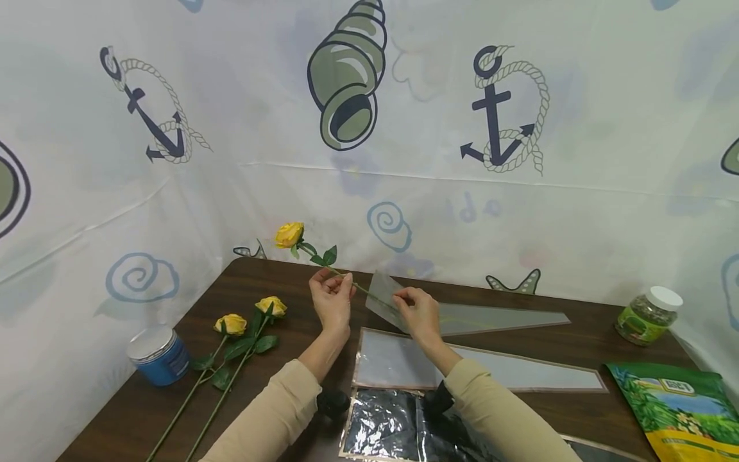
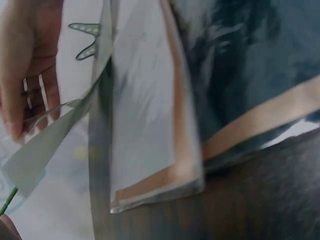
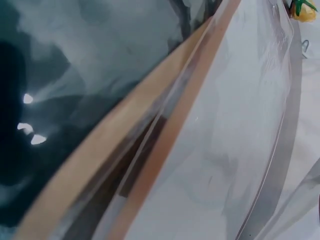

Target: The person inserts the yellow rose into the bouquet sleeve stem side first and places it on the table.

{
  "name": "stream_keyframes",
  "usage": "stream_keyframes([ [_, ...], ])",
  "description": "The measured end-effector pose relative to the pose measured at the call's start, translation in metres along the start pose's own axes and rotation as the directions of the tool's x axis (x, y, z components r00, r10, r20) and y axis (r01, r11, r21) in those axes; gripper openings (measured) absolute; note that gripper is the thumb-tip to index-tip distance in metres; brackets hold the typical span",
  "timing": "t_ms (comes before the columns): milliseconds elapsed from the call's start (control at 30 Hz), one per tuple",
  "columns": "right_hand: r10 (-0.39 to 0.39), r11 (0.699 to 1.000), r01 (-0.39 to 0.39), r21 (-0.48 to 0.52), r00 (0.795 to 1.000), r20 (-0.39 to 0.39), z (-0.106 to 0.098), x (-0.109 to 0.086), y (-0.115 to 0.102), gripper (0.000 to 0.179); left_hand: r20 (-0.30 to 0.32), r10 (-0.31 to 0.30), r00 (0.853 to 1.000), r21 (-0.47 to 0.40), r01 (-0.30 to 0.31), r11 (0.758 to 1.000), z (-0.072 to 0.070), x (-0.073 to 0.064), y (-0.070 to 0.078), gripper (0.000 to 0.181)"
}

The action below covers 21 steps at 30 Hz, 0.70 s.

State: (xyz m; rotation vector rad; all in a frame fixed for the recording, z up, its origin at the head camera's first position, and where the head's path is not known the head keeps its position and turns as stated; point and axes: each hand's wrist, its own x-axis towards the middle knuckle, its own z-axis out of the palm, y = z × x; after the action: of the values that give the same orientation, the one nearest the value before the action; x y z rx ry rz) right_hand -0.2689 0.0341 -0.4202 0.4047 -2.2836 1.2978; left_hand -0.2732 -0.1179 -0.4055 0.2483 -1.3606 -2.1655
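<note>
My left hand (image 1: 333,300) pinches the green stem of a yellow rose (image 1: 289,235), whose bloom points to the upper left. The stem's lower part runs into a long, tapered translucent flower sleeve (image 1: 496,319). At that sleeve's wide, lifted end, my right hand (image 1: 420,314) pinches its film between thumb and fingers. In the left wrist view, the stem (image 2: 9,200) meets the sleeve's edge (image 2: 37,165), near the right hand's fingers. A yellow bloom (image 3: 305,11) shows at the right wrist view's corner.
Nearer me lie a white sleeve with a tan border (image 1: 398,359) and a shiny black one (image 1: 381,423). Two yellow roses (image 1: 233,324) and a blue tub (image 1: 158,355) are at left. A white-lidded jar (image 1: 648,316) and a green pouch (image 1: 675,404) stand right. A printed curtain hangs behind.
</note>
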Motion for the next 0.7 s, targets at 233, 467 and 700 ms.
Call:
stream_keyframes([
  [233, 0.019, 1.0, -0.019, 0.005, 1.0, -0.003, 0.002, -0.001, 0.001, 0.005, 0.047, 0.035, 0.998, 0.098, -0.04, 0.994, 0.001, -0.011, -0.01, 0.054],
  [467, -0.01, 1.0, 0.012, 0.028, 0.998, -0.064, 0.004, 0.001, -0.003, 0.005, 0.063, 0.065, 0.996, 0.103, -0.071, 0.992, 0.004, -0.014, -0.013, 0.056],
  [700, 0.009, 0.997, -0.001, 0.083, 0.995, -0.094, 0.005, 0.005, -0.012, 0.006, 0.146, 0.1, 0.984, 0.288, -0.139, 0.947, 0.003, -0.019, -0.013, 0.046],
])
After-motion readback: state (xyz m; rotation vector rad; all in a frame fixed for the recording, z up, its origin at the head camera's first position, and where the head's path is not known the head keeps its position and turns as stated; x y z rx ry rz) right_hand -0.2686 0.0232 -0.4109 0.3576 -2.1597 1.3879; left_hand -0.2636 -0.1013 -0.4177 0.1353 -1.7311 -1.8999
